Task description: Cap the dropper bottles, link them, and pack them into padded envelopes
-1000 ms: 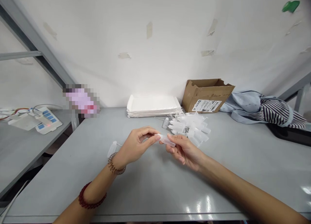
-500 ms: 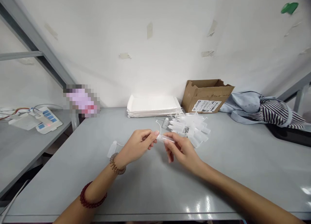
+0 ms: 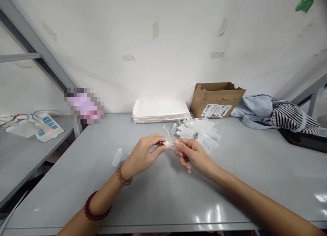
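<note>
Between my two hands, above the grey table, a small translucent plastic bottle (image 3: 172, 145) lies nearly sideways. My left hand (image 3: 146, 150) pinches its nozzle end between thumb and fingertips, and a thin white strap curls up from there. The bottle's body is gripped by my right hand (image 3: 192, 154), whose fingers hide much of it. Just behind my right hand rests a pile of similar bottles (image 3: 201, 130) with thin straps. One more bottle (image 3: 117, 157) lies alone to the left of my left wrist.
At the back stands a stack of white padded envelopes (image 3: 160, 111) beside an open cardboard box (image 3: 217, 101). A bundle of blue and striped cloth (image 3: 281, 115) lies on a black object at the right. A power strip (image 3: 49, 127) sits on the neighbouring surface at far left.
My left fingers have shifted from the bottle's tip to a tighter thumb-and-finger pinch around its nozzle end. My right hand has moved slightly right, and its grip covers more of the body.
</note>
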`<state>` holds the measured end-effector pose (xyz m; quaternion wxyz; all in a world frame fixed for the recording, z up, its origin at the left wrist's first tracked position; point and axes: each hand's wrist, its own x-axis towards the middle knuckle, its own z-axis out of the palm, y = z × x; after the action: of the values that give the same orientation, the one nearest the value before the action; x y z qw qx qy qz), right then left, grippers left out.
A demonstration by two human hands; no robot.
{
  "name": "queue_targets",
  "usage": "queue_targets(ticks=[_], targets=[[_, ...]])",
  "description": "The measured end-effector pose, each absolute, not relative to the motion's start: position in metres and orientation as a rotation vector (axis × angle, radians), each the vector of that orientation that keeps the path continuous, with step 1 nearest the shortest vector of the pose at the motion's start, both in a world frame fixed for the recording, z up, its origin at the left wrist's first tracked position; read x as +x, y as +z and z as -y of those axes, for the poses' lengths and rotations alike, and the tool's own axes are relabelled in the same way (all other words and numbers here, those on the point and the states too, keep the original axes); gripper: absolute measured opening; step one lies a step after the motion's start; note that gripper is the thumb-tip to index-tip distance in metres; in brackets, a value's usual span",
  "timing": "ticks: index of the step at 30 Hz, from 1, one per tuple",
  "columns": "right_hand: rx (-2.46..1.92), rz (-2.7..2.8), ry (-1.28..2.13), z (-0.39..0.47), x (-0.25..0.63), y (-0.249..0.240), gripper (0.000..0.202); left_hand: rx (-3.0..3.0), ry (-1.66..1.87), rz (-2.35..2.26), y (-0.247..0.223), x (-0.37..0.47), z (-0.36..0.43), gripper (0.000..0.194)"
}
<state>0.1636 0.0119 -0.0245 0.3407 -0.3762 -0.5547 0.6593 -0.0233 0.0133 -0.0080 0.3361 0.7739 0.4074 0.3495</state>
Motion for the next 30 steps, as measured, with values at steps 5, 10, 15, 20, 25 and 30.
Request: queue_targets(ticks=[5, 10, 15, 20, 25, 30], targets=[[-1.012, 1.698, 1.349, -0.007, 0.163, -0.026, 0.028, 1.822, 0.796, -1.204, -0.004, -0.023, -0.014, 0.034], [-0.982, 2.008, 0.731, -0.002, 0.162, -0.035, 0.021, 1.738, 0.708, -1.141, -0.005, -0.024, -0.014, 0.045], [-0.912, 2.049, 0.351, -0.002, 0.162, -0.044, 0.02, 1.69, 0.737, -1.114, -0.007, -0.024, -0.013, 0.037], [-0.899, 2.035, 0.256, -0.004, 0.162, -0.045, 0.02, 1.591, 0.751, -1.075, -0.005, -0.022, -0.012, 0.035], [-0.878, 2.018, 0.295, -0.005, 0.163, -0.044, 0.02, 1.531, 0.693, -0.972, -0.006, -0.022, -0.012, 0.038], [-1.001, 1.985, 0.645, -0.002, 0.164, -0.035, 0.023, 1.65, 0.734, -0.988, -0.004, -0.023, -0.011, 0.034]])
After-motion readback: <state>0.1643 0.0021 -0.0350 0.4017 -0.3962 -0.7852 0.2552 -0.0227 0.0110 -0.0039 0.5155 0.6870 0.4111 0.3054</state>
